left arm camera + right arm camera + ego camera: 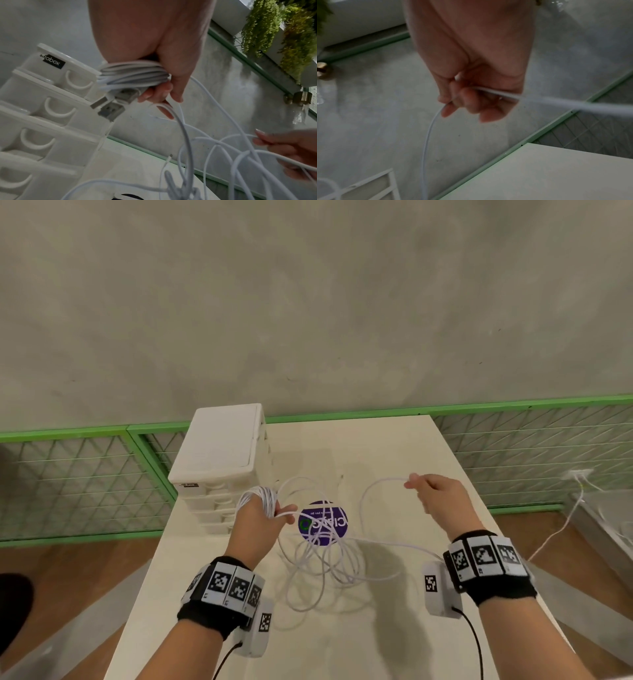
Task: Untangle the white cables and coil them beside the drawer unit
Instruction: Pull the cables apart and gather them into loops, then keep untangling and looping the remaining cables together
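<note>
White cables (322,559) lie in loose tangle on table (342,645) nearest me, between my wrists. My left hand (260,518) grips wound coil (132,73), fingers curled round it; two USB plugs (109,108) stick out below. My right hand (438,498) pinches single strand, other fingers loosely curled. Cable count unclear in tangle. Beyond left hand, one drawer unit (219,453), lower drawers hidden.
</note>
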Tool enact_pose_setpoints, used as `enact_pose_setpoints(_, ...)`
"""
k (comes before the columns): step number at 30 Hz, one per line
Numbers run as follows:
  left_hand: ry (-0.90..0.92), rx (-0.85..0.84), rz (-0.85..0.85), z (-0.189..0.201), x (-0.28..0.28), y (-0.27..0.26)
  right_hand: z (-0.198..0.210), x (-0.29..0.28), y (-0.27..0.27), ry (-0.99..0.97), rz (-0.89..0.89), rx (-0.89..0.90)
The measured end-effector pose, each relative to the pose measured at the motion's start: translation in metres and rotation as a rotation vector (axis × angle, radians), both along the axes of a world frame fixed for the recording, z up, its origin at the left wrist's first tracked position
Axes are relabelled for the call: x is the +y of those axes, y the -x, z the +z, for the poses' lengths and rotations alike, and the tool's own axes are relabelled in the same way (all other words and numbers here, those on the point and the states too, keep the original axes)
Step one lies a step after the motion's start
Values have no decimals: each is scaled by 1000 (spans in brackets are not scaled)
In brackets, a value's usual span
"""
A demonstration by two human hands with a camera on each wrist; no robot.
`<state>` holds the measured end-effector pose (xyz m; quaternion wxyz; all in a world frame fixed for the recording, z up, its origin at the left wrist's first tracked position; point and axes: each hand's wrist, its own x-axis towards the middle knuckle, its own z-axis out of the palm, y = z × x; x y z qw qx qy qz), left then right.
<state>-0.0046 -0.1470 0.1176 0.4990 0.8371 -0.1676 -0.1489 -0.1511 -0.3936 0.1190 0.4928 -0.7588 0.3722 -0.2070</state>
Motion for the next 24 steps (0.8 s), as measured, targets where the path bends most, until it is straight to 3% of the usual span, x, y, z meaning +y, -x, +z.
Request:
enact_pose_setpoints(4, 54, 45, 24, 6, -2, 8, 9, 5, -12, 16, -119, -197)
enact_pose_setpoints(7, 98, 113, 76, 6, -1, 4, 10, 1, -9, 146, -153, -87)
enact_pose_setpoints(10, 114, 135, 83, 7, -1, 0, 12, 14, -8, 206, 97, 11)
enact_pose_setpoints(14, 139, 100, 90, 17, -4, -1, 4, 43, -10, 20, 636, 182)
enact_pose_setpoints(16, 138, 79, 99, 20, -5, -2, -5, 52, -9, 3, 773, 302)
enact_pose_setpoints(20, 139, 72, 125, 21, -1, -6, -20, 54, -5, 172, 729, 423)
enact_pose_setpoints(24, 172, 87, 123, 23, 0, -4, -19, 59, -8, 176, 655, 318)
